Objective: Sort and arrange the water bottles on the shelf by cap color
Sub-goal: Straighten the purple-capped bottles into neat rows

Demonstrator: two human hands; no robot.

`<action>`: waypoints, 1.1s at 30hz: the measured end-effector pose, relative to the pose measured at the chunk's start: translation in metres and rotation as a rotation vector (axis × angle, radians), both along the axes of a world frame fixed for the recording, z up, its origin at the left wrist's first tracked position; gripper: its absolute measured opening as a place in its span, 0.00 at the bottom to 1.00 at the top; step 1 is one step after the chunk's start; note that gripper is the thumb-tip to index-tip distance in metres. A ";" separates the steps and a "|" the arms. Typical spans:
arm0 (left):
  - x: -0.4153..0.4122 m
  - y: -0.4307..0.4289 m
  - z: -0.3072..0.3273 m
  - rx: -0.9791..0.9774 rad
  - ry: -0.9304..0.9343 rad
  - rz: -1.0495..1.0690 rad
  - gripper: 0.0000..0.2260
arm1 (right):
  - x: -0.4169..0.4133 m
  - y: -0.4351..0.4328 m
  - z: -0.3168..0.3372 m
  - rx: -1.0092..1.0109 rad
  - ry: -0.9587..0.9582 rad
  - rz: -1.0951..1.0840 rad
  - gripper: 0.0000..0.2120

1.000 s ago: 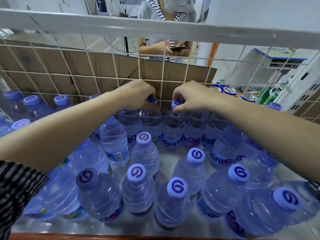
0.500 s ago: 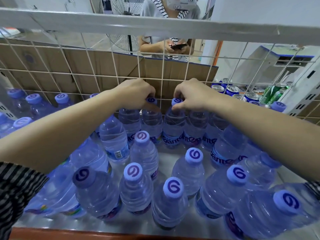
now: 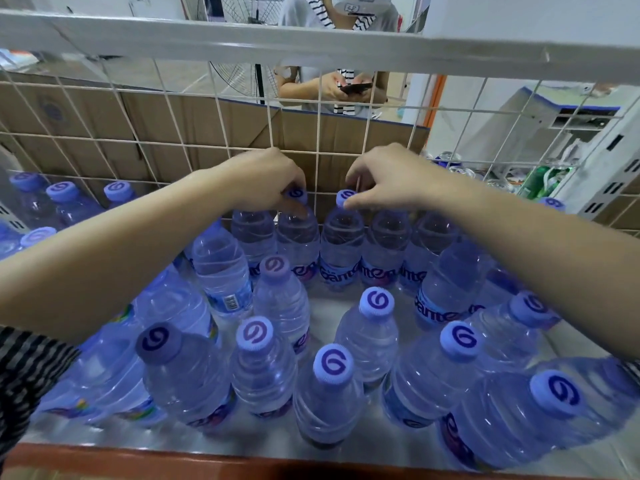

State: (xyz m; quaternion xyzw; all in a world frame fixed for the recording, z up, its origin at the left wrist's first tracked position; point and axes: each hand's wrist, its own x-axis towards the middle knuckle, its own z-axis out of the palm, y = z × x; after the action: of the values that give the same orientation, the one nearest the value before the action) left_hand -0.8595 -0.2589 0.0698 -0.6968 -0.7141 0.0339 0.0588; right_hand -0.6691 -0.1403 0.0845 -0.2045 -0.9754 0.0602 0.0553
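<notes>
Behind the wire mesh (image 3: 221, 126) stands brown cardboard (image 3: 86, 123), and the shelf (image 3: 242, 445) before it is crowded with upright purple-capped water bottles (image 3: 327, 393). Left of centre, the left hand (image 3: 266, 181) curls its fingers round the cap of a back-row bottle (image 3: 298, 237). Just beside it, the right hand (image 3: 388, 178) pinches the cap of the neighbouring bottle (image 3: 341, 244). Cans (image 3: 450, 164) lie beyond the mesh at far right.

Left hand (image 3: 266, 181) gripping bottle cap (image 3: 297, 194), right hand (image 3: 388, 178) pinching neighbouring cap (image 3: 345, 195)
</notes>
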 end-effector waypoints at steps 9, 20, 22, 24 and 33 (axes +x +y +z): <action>0.089 -0.026 0.028 -0.125 -0.379 -0.322 0.17 | 0.082 -0.036 0.056 -0.491 -0.507 0.213 0.10; 0.146 -0.037 0.009 -0.141 -0.221 -0.490 0.17 | 0.131 -0.079 0.023 -0.111 -0.582 0.292 0.18; 0.140 -0.034 0.012 -0.123 -0.196 -0.468 0.16 | 0.130 -0.077 0.018 -0.018 -0.501 0.332 0.15; 0.131 -0.030 0.015 -0.119 -0.193 -0.424 0.15 | 0.128 -0.069 0.021 0.027 -0.460 0.346 0.13; 0.095 -0.004 0.016 -0.085 -0.235 -0.293 0.14 | 0.098 -0.017 0.024 0.029 -0.281 0.247 0.10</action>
State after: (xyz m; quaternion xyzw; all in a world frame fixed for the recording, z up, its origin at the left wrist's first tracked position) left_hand -0.7642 -0.2631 0.0856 -0.7944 -0.6047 -0.0264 -0.0498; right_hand -0.5712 -0.1575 0.1082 -0.0886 -0.9920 0.0233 -0.0863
